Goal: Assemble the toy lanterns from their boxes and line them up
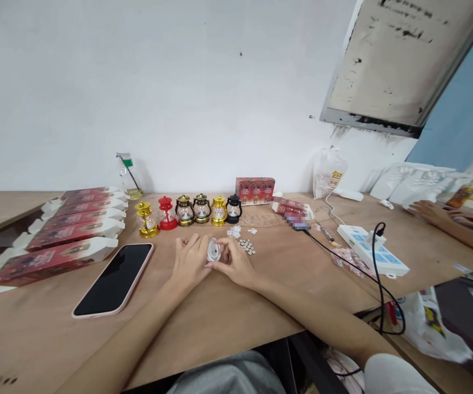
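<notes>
Between my two hands sits a small round white plastic piece (pixel 213 250), its hollow side facing me. My left hand (pixel 190 258) wraps around it from the left. From the right, the thumb and fingers of my right hand (pixel 235 265) pinch its edge. Just past my right fingers lie several button cells (pixel 247 246) in a cluster. Small white pieces (pixel 234 231) are scattered behind them. Farther back stands a row of mini lanterns, among them a gold one (pixel 148 220), a red one (pixel 166 213) and a black one (pixel 234 209).
Red boxes (pixel 51 260) with raised flaps lie at left, beside a phone (pixel 115 279). A red box (pixel 255 190) stands by the wall. At right are a power strip (pixel 371 250), a black cable (pixel 343 260) and another person's hand (pixel 429 212).
</notes>
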A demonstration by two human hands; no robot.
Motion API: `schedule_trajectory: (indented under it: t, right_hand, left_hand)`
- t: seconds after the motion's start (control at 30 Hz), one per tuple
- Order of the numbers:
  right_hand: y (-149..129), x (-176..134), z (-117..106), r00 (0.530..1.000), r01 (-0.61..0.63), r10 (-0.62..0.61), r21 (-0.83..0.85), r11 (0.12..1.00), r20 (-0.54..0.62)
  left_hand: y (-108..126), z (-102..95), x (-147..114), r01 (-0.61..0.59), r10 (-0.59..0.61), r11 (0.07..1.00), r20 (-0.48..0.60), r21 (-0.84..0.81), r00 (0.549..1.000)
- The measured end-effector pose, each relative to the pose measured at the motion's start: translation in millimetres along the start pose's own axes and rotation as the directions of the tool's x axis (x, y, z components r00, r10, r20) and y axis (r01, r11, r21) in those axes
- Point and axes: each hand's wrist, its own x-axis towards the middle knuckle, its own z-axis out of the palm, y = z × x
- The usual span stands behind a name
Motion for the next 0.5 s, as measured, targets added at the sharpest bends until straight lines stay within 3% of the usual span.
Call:
schedule_trajectory:
  t: [0.23, 0.5]
  right_hand:
    - [-0.5, 0.9, -0.2, 1.0, 0.021, -0.021, -0.018, 1.0, -0.016]
    - [3.4, 4.1, -6.5, 0.998, 0.004, -0.006, 0.029, 1.0, 0.068]
  left_hand:
    - [0.2, 0.3, -0.2, 0.004, -0.004, 1.0, -0.017, 0.017, 1.0]
    - [-0.2, 1.7, 0.1, -0.069, 0.069, 0.997, 0.004, -0.027, 0.998]
